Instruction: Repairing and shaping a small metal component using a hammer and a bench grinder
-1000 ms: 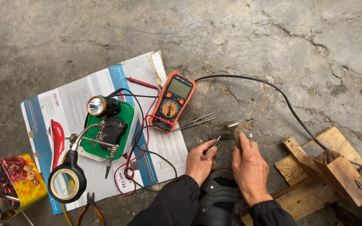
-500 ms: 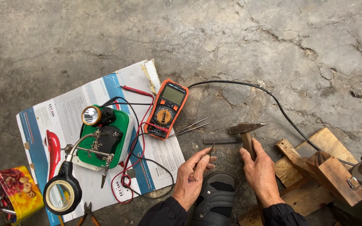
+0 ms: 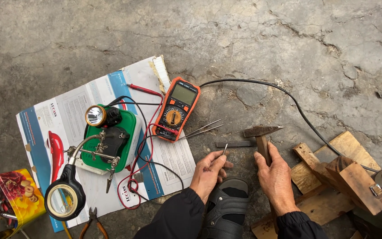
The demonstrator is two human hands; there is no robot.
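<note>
Just right of the orange multimeter (image 3: 176, 110): left hand (image 3: 208, 170) pinching a thin metal pin (image 3: 225, 149) upright, right hand (image 3: 274, 173) wrapped tight around a hammer (image 3: 261, 135) handle, head beside the pin.

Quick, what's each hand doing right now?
Left hand: closed, pinching a small metal pin upright.
Right hand: closed around the hammer handle, head just above the ground.

Soft even daylight, sharp focus
</note>
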